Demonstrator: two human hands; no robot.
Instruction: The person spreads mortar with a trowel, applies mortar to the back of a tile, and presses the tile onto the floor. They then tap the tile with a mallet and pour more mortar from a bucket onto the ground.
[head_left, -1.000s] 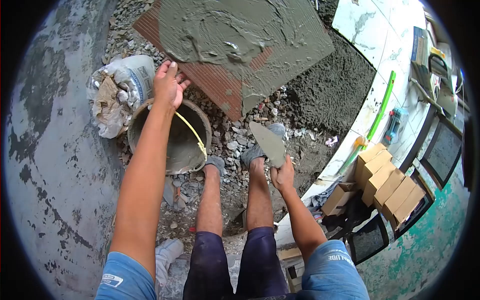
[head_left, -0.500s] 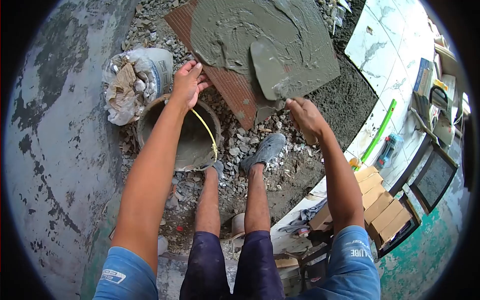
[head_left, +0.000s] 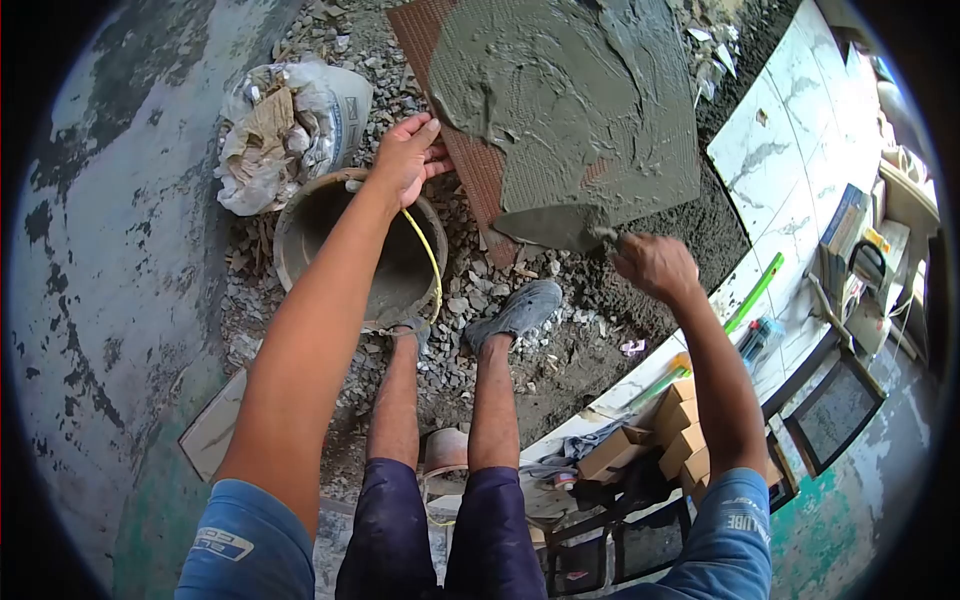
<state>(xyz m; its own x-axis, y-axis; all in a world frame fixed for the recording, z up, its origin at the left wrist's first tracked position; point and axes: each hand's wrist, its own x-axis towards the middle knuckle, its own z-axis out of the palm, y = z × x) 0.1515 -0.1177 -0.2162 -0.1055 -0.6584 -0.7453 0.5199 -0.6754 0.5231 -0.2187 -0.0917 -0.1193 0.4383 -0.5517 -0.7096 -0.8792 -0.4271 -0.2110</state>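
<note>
My left hand (head_left: pixel 410 160) is at the left edge of a reddish-brown tile (head_left: pixel 470 170), its thumb and fingers by the rim. Grey wet mortar (head_left: pixel 560 90) covers most of the tile in uneven ridges. In my right hand (head_left: pixel 655 265) is the handle of a trowel (head_left: pixel 555 227), whose mortar-coated blade lies along the tile's near edge. Below my left forearm stands a round bucket (head_left: pixel 400 285) with grey mortar inside and a yellow handle (head_left: pixel 430 250).
A plastic bag with crumpled paper (head_left: pixel 265 150) sits on the rubble (head_left: pixel 470 285) at left. White marbled tiles (head_left: pixel 770 140), a green bar (head_left: pixel 755 290) and cardboard boxes (head_left: pixel 610 455) are at right. A small pot (head_left: pixel 446 452) is between my legs.
The trowel blade has swung from pointing up over the mortar to lying sideways at the tile's near edge. My right hand has moved lower and to the right. The whole view has shifted.
</note>
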